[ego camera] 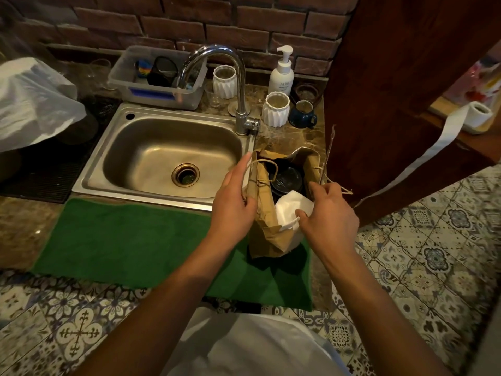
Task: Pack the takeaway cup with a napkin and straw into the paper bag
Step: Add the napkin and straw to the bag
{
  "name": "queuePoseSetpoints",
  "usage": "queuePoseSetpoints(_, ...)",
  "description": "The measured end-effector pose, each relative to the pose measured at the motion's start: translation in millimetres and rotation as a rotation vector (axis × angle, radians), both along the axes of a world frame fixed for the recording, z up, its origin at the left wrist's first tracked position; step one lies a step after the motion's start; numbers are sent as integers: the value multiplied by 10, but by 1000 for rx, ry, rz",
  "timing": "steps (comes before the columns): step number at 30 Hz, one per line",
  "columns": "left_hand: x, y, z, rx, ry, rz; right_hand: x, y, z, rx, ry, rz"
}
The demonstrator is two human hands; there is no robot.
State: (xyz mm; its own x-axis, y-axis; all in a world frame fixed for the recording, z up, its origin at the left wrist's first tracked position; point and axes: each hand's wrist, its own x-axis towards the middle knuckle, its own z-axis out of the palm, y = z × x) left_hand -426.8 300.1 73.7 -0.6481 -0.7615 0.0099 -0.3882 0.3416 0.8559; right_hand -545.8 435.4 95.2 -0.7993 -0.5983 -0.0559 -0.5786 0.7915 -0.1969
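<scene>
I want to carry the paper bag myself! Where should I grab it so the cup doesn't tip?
Probably by the twine handles at the top of the paper bag, coming from above. The bag stands upright and open on the green mat, with the black-lidded cup and white napkin inside. Gather both handles in one grip so the load hangs straight.

Inside the paper bag (267,213) only the black lid of the takeaway cup (287,178) shows, its body hidden by the bag walls; the white napkin (291,210) is partly covered by the right hand (329,213); whether a straw lies in the bag cannot be told; the left hand (233,196) hides the bag's left wall; behind the bag, the soap bottle (282,74) carries lettering too small to read; the plastic tub (157,93) holds dark, blurred contents.
</scene>
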Motion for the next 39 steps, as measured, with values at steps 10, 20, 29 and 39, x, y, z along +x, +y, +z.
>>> queuePoseSetpoints(10, -50, 186, -47, -3, -146, -55, 109, -45, -70, 30, 13, 93)
queuePoseSetpoints(20, -13, 67, -13, -34, -114, -60, -24, 36, -1, 119, 60, 106)
queuePoseSetpoints(29, 62, 99, -33, 5, -38, -69, 81, 128, 20, -217, -80, 110)
queuePoseSetpoints(39, 78, 126, -60, 100, -42, -46, -70, 317, 638, -630, -443, 243)
